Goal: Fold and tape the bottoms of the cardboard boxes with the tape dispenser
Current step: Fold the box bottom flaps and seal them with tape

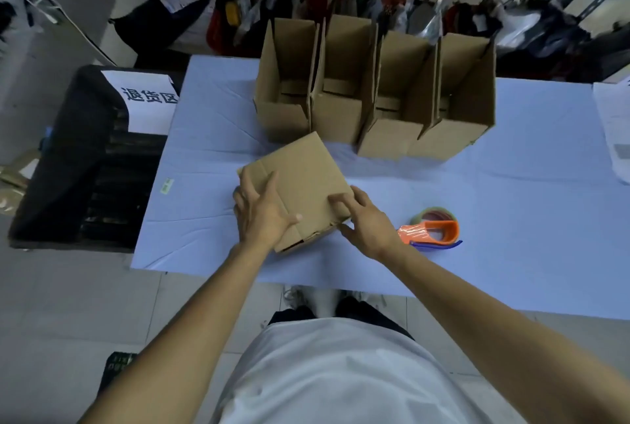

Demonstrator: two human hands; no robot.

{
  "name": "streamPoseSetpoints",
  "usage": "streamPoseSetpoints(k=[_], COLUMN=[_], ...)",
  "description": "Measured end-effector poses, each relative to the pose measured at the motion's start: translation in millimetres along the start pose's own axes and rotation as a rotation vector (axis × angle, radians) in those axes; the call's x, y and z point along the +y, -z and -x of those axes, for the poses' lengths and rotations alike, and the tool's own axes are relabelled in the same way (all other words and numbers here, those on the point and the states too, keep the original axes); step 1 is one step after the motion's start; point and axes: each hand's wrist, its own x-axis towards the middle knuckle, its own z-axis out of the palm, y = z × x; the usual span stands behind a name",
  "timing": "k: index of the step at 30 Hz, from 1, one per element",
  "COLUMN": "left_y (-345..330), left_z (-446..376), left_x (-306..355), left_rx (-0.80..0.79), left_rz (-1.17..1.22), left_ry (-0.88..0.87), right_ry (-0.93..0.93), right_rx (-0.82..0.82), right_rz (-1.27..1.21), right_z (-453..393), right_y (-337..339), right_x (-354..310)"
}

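Observation:
A small cardboard box [303, 178] lies on the pale blue table [211, 205], its folded flaps facing up. My left hand [260, 215] presses flat on the box's left flap, thumb stretched across the cardboard. My right hand [363, 219] holds the box's near right corner, fingers on top and thumb at the side. The orange tape dispenser [433, 229] with its tape roll lies on the table just right of my right hand, untouched.
Several open cardboard boxes [375, 93] stand in a row at the table's far side. A black crate [85, 158] with a white paper sign stands left of the table. Shelves of bagged clothes [341, 11] run behind. White paper [613, 123] lies at the right edge.

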Motion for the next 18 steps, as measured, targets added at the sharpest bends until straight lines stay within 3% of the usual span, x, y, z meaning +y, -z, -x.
streamPoseSetpoints(k=[3,7,14,18], left_y=[14.8,25.0,20.1,13.6], left_z=[-38.7,-75.7,-42.7,0.5], left_x=[10.8,33.8,26.8,14.4], left_rx=[-0.131,-0.288,-0.236,-0.256], left_rz=[-0.226,-0.230,-0.150,-0.118], left_ry=[-0.124,-0.128,0.040,0.043], right_ry=[-0.109,-0.284,-0.262,-0.256], right_rx=[-0.001,-0.020,-0.103,0.124], right_rz=[-0.143,-0.206,-0.348,-0.529], right_z=[12.1,16.5,1.0,-5.0], right_y=[-12.9,-29.7,-18.3,-3.8], right_x=[-6.4,-22.3,-14.4,-4.3])
